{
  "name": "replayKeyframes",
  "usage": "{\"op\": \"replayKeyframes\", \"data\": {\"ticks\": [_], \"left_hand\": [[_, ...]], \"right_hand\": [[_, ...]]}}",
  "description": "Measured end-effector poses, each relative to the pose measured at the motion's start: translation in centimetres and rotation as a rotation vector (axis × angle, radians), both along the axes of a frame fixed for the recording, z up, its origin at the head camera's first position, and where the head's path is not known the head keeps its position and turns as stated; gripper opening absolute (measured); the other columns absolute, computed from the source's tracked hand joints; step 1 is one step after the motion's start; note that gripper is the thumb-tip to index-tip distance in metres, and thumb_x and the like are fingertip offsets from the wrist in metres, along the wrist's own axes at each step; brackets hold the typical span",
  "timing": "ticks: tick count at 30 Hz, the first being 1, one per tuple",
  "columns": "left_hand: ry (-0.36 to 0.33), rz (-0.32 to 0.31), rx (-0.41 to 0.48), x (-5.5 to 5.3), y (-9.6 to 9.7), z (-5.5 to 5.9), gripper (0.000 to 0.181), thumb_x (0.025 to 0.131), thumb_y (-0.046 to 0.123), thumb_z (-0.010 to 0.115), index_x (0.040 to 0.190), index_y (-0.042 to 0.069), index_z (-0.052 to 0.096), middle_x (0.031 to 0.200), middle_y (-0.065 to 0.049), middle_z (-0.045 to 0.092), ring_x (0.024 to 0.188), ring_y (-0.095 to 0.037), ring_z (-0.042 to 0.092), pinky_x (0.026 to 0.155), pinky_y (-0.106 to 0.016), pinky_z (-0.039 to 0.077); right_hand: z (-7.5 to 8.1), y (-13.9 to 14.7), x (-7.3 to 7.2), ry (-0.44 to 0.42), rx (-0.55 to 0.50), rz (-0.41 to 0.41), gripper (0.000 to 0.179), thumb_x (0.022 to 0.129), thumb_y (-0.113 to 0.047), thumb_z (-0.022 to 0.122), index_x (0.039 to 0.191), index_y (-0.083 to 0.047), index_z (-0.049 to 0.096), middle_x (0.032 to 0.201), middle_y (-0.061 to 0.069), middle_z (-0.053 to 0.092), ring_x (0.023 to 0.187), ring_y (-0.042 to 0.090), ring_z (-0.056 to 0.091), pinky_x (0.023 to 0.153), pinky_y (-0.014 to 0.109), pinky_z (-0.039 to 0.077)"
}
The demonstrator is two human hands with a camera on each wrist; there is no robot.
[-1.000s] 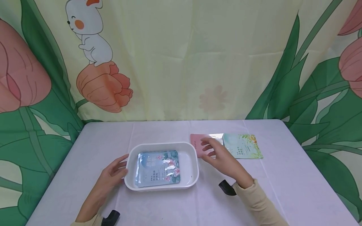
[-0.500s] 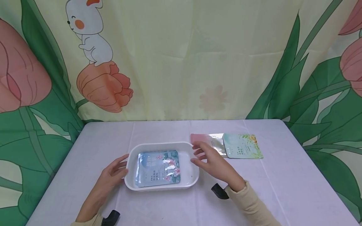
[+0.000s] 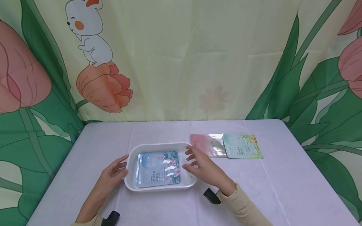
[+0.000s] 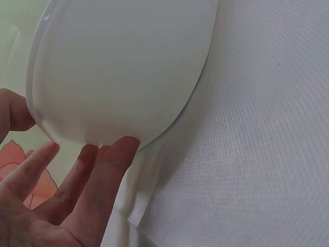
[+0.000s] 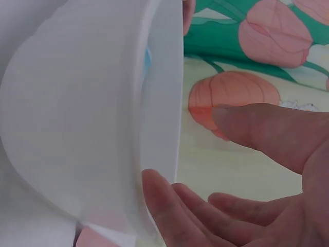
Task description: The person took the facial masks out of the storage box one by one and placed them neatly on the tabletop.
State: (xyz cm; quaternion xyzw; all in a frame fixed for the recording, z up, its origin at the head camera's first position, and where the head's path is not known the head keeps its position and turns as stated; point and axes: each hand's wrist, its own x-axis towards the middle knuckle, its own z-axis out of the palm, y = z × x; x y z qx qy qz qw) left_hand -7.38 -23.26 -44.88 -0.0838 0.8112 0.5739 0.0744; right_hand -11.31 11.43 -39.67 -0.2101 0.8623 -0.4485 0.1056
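A white plastic tray (image 3: 158, 189) sits on the table in the head view, holding a shiny blue flat foil packet (image 3: 158, 169) with pink flower print. My left hand (image 3: 113, 172) is at its left end; in the left wrist view the fingertips (image 4: 127, 146) touch the outer wall and the thumb lies by the rim. Over the right end hovers my right hand (image 3: 202, 166), fingers spread loosely with nothing between them. In the right wrist view its fingertips (image 5: 153, 180) are right at the tray rim, with the thumb apart from it.
Behind the right hand, a pink and silver packet (image 3: 207, 144) lies partly under a green floral packet (image 3: 243, 146) on the white-covered table (image 3: 249, 194). A printed curtain (image 3: 169, 62) hangs behind the table's far edge.
My right hand has moved left and slightly toward me, from over the pink packet to the tray's right end. The left hand, tray and packets stay where they were.
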Motion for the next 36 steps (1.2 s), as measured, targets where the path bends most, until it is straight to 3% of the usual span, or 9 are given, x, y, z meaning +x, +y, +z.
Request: {"op": "replayKeyframes", "data": {"ticks": [11, 17, 26, 36], "left_hand": [[0.001, -0.005, 0.010, 0.0, 0.0, 0.1, 0.060, 0.097, 0.033, 0.065, 0.151, 0.024, 0.040, 0.144, -0.018, 0.052, 0.127, -0.034, 0.057, 0.091, -0.040, 0.057], [0.008, 0.000, 0.003, 0.1, 0.0, -0.1, 0.060, 0.097, 0.033, 0.065, 0.150, 0.023, 0.040, 0.143, -0.018, 0.053, 0.126, -0.034, 0.058, 0.090, -0.039, 0.058], [0.006, 0.008, 0.002, 0.1, 0.0, -0.2, 0.059, 0.096, 0.033, 0.065, 0.150, 0.024, 0.041, 0.142, -0.017, 0.053, 0.126, -0.034, 0.058, 0.090, -0.038, 0.058], [0.009, 0.006, -0.003, 0.0, 0.0, -0.1, 0.060, 0.097, 0.033, 0.065, 0.150, 0.023, 0.040, 0.143, -0.018, 0.052, 0.127, -0.035, 0.057, 0.091, -0.041, 0.057]], "right_hand": [[-0.8, -1.8, 0.6, -0.014, 0.039, 0.024, 0.068, 0.092, -0.016, 0.071, 0.144, 0.005, 0.033, 0.134, 0.021, 0.053, 0.112, 0.034, 0.061, 0.093, 0.049, 0.054], [-1.0, -2.9, 0.9, -0.025, 0.100, 0.023, 0.078, 0.092, -0.019, 0.072, 0.149, 0.005, 0.025, 0.142, 0.023, 0.045, 0.117, 0.035, 0.058, 0.092, 0.049, 0.055], [-1.4, -4.0, 0.7, -0.027, 0.150, 0.037, 0.081, 0.091, -0.021, 0.072, 0.151, 0.006, 0.024, 0.137, 0.022, 0.047, 0.117, 0.029, 0.053, 0.104, 0.053, 0.046], [-1.9, -4.7, 0.3, -0.011, 0.180, 0.040, 0.080, 0.092, -0.019, 0.071, 0.150, 0.009, 0.024, 0.143, 0.024, 0.047, 0.128, 0.032, 0.051, 0.109, 0.051, 0.042]]}}
